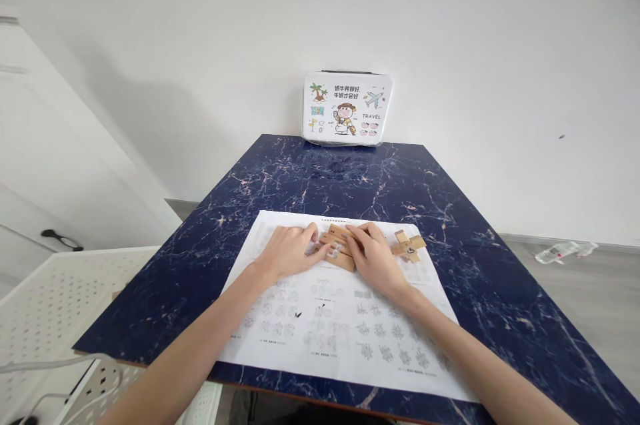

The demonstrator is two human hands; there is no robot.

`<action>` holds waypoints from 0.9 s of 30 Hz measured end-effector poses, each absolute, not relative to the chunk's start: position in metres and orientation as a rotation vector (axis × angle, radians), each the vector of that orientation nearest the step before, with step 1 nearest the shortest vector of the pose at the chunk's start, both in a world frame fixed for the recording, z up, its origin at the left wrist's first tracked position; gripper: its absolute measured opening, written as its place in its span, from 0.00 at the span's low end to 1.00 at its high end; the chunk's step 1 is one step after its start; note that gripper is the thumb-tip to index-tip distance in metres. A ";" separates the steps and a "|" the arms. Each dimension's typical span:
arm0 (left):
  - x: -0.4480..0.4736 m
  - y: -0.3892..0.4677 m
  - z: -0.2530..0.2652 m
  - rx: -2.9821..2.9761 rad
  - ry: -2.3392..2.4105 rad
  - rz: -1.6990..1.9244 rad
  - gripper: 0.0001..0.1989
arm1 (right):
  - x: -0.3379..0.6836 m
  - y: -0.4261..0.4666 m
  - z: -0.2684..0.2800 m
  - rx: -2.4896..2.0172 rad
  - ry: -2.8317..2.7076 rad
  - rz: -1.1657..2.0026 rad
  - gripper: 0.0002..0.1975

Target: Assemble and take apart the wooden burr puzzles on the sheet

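Several numbered wooden puzzle pieces (343, 261) lie side by side on a printed instruction sheet (330, 338). At their left end is my left hand (287, 253), its thumb against the wood and its fingers curled. My right hand (376, 257) grips their right end, with its fingertips on top and covering part of them. Right of that hand, a cross-shaped group of wooden pieces (411, 247) with a dark mark rests on the sheet. The sheet shows rows of small assembly drawings and two black ticks.
A dark blue marble-patterned table (320, 181) carries the sheet. At its far edge a white cartoon-printed case (347, 108) leans against the wall. A white perforated surface (45, 305) with cables (65, 363) is at the left. A clear plastic bottle (565, 251) lies on the floor at right.
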State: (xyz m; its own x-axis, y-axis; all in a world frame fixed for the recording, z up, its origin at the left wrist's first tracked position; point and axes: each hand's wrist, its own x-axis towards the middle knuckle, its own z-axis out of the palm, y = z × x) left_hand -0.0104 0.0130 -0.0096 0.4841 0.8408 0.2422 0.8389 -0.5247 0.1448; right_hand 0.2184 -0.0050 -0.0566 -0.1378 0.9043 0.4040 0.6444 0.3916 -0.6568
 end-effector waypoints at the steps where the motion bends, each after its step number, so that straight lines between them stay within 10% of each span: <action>1: -0.011 0.013 -0.011 2.695 1.522 0.480 0.15 | 0.218 -0.005 -0.056 -1.341 -1.872 0.416 0.19; 10: 0.006 0.000 -0.008 2.717 1.098 0.781 0.10 | 0.218 -0.004 -0.053 -1.325 -1.918 0.425 0.19; 17: 0.015 -0.006 -0.009 2.712 0.861 0.358 0.33 | 0.219 -0.002 -0.053 -1.298 -1.667 0.529 0.17; 27: -0.008 0.019 -0.021 2.697 1.175 0.371 0.34 | 0.215 -0.006 -0.051 -1.273 -1.656 0.536 0.12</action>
